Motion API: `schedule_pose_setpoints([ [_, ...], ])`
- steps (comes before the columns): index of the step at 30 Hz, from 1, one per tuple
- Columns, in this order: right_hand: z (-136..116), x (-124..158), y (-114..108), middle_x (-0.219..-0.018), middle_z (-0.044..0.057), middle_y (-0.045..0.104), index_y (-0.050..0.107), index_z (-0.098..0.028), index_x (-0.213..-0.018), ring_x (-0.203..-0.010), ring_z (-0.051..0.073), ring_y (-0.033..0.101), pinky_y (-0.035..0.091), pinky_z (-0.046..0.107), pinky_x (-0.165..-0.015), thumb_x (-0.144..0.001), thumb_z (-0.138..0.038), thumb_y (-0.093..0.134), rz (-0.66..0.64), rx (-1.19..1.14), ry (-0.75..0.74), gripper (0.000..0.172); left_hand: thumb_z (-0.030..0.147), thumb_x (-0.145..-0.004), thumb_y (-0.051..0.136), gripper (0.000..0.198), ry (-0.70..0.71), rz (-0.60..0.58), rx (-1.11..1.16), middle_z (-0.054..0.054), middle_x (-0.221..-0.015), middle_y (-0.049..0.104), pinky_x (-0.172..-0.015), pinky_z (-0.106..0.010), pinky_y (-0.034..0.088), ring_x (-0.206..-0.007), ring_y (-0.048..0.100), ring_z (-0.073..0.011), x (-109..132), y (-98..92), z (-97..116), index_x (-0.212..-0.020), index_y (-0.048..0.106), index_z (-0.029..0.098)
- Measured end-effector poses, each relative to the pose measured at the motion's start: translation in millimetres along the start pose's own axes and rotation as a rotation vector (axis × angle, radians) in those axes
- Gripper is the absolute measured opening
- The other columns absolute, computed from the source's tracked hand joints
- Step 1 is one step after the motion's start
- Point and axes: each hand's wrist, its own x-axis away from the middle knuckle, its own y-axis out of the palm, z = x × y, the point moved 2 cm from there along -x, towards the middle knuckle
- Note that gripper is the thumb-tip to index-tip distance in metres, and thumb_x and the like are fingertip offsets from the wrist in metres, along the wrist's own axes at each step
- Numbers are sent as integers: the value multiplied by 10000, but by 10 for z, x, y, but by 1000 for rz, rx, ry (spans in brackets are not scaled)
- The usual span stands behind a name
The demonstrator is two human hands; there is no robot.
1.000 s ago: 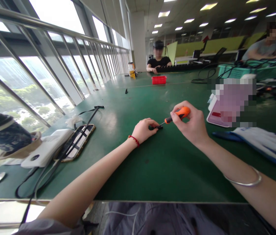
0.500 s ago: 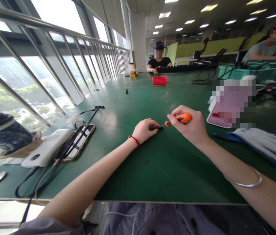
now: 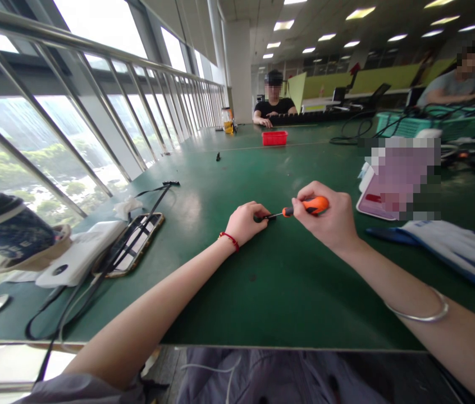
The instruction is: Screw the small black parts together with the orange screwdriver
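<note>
A long green table (image 3: 288, 280) runs beside a wall of windows. Near its middle, in front of me, a small black part (image 3: 260, 217) sits on the surface, pinched by my left hand (image 3: 243, 223). My fingers cover most of it, so I cannot make out its shape. My right hand (image 3: 333, 217) is closed around the orange handle of a screwdriver (image 3: 312, 205), whose thin shaft meets the part. White gloves (image 3: 452, 247) lie to the right, cut off by the edge; a phone (image 3: 133, 243) lies well to the left.
</note>
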Motion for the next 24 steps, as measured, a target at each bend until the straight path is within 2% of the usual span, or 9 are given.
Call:
schedule_pose_setpoints([
  [16,28,15,40,-595,-14,575,501,-225,-658,-506,117,513,394,238,-522,-782,-315,542,-9,12,-18,159,170,-686,591,177,1,-2,1,-6,-806,638,-709,-253,483,-752,604,-141,2,-12,20,-820,701,201],
  [20,28,7,50,-615,-7,593,524,-216,-671,-524,119,530,399,239,-538,-788,-335,549,-51,6,14,169,175,-688,589,177,6,2,3,-7,-800,635,-704,-251,480,-749,600,-141,0,-8,17,-822,703,196],
  [24,24,9,62,-625,-14,599,532,-215,-700,-532,118,543,406,233,-540,-765,-311,569,-62,-26,11,123,177,-688,585,172,8,3,-10,1,-789,629,-705,-249,478,-743,595,-137,-3,-4,8,-815,699,198],
])
